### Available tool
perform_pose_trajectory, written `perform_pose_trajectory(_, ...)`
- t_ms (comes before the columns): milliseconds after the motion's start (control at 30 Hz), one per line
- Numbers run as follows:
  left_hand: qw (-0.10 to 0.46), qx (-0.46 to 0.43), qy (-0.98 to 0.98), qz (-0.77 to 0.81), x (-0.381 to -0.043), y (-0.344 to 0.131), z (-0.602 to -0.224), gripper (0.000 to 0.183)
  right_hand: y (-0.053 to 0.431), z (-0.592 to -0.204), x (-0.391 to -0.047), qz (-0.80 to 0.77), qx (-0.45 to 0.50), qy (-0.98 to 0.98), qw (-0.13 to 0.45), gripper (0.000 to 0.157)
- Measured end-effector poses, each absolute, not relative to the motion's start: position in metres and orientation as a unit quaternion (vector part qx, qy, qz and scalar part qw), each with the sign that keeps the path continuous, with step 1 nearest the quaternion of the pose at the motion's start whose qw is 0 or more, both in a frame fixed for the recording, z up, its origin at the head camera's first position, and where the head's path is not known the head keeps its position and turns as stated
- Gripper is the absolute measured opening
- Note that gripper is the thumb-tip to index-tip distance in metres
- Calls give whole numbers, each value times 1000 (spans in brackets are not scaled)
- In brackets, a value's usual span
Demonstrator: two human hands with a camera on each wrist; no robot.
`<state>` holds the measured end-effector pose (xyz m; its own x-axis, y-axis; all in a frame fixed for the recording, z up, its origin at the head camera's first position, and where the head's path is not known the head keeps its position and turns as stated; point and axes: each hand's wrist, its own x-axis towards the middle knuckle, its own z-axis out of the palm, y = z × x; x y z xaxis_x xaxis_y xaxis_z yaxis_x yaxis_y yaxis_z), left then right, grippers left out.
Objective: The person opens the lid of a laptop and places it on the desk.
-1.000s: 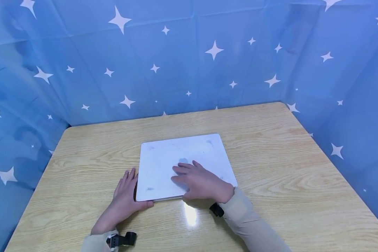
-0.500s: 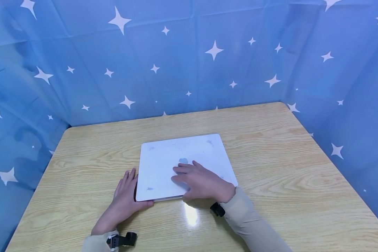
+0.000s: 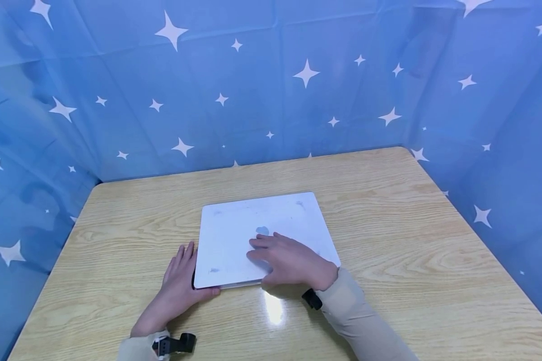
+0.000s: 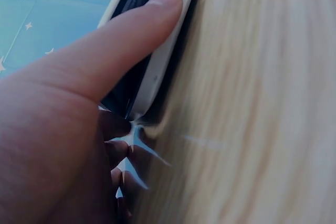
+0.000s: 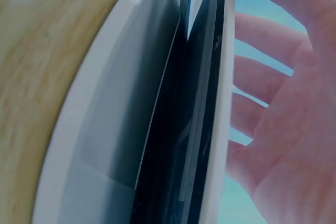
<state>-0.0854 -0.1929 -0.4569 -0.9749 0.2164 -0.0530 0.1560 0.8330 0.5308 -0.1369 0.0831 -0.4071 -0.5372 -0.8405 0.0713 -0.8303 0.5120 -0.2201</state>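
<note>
A silver laptop [image 3: 226, 240] lies on the table with its lid raised by a narrow gap; a dark logo [image 3: 262, 230] marks the lid. At its near left corner is my left hand [image 3: 177, 286], fingers stretched along the left side and thumb against the front edge. In the left wrist view that thumb [image 4: 142, 30] crosses the base's pale rim [image 4: 152, 80]. My right hand [image 3: 289, 263] pinches the lid near the middle of its front edge, fingers spread on top and thumb at the gap. The right wrist view shows the lid's edge [image 5: 223, 98] apart from the base [image 5: 100, 129].
The wooden table [image 3: 411, 240] extends around the laptop on every side. A blue curtain with white stars [image 3: 271, 90] hangs behind and beside it. Black straps with small devices sit at both wrists, including the left wrist device [image 3: 173, 344].
</note>
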Motion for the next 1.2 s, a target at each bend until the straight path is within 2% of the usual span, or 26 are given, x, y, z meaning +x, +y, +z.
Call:
perform_pose_trajectory(233, 61, 97, 955, 275, -85, -194, -458, 112, 83, -406, -137, -131, -477, 869, 6, 34)
perform_pose_trajectory(500, 58, 96, 954, 277, -82, -195, -458, 111, 82, -401, -133, -111, -471, 875, 12, 37)
perform_pose_trajectory(667, 54, 98, 954, 277, -83, -195, -459, 112, 83, -402, -133, -102, -481, 871, -4, 29)
perform_pose_trajectory(1000, 51, 102, 951, 286, -86, -194, -461, 111, 86, -402, -134, -91, -467, 880, -2, 34)
perform_pose_trajectory(1200, 46, 104, 954, 277, -85, -195, -461, 110, 86, -401, -135, -89, -482, 871, -24, 21)
